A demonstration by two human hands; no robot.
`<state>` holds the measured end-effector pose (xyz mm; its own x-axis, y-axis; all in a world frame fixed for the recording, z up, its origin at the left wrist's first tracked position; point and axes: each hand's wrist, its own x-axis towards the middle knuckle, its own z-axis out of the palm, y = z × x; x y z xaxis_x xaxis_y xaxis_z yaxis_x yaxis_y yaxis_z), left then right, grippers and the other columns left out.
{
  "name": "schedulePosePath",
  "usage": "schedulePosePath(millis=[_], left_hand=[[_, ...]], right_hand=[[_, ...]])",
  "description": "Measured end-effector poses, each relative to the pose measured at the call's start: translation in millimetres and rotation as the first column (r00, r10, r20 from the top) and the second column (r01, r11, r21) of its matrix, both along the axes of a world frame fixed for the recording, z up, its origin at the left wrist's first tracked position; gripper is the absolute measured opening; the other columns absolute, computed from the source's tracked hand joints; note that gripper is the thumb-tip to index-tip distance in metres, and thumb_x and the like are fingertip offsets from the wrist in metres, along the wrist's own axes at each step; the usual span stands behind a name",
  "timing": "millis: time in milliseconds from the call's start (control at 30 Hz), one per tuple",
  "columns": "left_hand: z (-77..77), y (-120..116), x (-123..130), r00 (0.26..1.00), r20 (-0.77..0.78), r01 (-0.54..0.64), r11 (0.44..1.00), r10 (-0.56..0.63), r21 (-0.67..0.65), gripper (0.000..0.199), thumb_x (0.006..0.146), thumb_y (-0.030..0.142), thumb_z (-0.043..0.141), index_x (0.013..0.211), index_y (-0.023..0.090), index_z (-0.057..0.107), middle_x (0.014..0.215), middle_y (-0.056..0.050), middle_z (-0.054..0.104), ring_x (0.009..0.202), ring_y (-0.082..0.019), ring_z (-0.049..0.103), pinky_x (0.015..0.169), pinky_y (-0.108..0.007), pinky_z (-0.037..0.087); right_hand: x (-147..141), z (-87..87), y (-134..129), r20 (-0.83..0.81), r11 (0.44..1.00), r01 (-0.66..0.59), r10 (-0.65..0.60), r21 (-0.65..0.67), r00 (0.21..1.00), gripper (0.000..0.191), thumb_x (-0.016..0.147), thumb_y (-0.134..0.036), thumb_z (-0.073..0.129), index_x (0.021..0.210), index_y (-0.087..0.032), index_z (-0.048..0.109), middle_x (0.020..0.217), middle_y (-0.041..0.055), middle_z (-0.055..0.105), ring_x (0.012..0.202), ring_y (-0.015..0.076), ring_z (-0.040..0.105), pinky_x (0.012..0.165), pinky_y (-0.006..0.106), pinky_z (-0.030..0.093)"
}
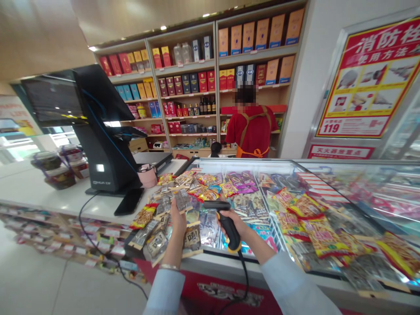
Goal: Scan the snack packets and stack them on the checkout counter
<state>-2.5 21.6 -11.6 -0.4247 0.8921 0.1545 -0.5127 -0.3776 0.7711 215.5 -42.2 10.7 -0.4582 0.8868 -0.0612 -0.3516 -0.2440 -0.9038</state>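
My right hand [239, 222] is wrapped round the grip of a black barcode scanner [233, 238], its cable hanging down in front of the freezer. The scanner head points left, towards my other hand. My left hand [177, 222] is closed on a greyish, partly see-through snack packet [182, 199], held above a pile of packets. Similar grey snack packets [156, 246] lie under and beside my left forearm. A red and yellow snack bag [144, 216] rests at the pile's left edge. More red and yellow snack bags [323, 236] are heaped to the right of my right hand.
A glass-topped freezer [278, 162] stands before me. On the counter [98, 202] at left are a black checkout terminal [106, 153], a phone [129, 202], a pink cup [147, 176] and stacked tubs [59, 177]. A person in red [252, 129] faces the shelves behind.
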Motion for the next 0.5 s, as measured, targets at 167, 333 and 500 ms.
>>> schedulePosePath(millis=[167,333,500], left_hand=[[7.2,-1.9,4.5,0.991,0.120,-0.054,0.998,0.058,-0.036,0.034,0.087,0.048,0.054,0.102,0.022,0.070,0.100,-0.003,0.075,0.099,-0.019,0.070,0.093,-0.032,0.052],[5.5,-0.7,2.6,0.997,0.053,-0.044,0.998,0.047,-0.049,0.041,0.084,0.054,0.054,0.104,0.022,0.069,0.102,-0.005,0.074,0.102,-0.022,0.069,0.093,-0.035,0.053],[2.2,3.4,-1.1,0.997,-0.004,-0.076,0.997,0.076,-0.028,0.039,0.080,0.052,0.056,0.103,0.023,0.069,0.106,-0.006,0.073,0.112,-0.023,0.064,0.095,-0.035,0.051]], right_hand=[[-0.4,1.6,-1.2,-0.013,1.000,0.004,-0.004,0.009,1.000,0.036,0.068,-0.050,0.068,0.074,-0.015,0.063,0.056,-0.0007,0.059,0.040,0.0103,0.050,0.035,0.023,0.039],[-0.3,0.0,0.8,-0.033,1.000,-0.008,0.008,0.005,0.999,0.037,0.069,-0.051,0.068,0.074,-0.015,0.063,0.058,-0.0006,0.059,0.040,0.0092,0.049,0.036,0.022,0.038],[1.8,-3.4,6.0,-0.048,0.999,-0.003,0.002,-0.033,0.999,0.040,0.065,-0.054,0.069,0.074,-0.015,0.062,0.058,-0.0009,0.059,0.040,0.0087,0.049,0.036,0.021,0.036]])
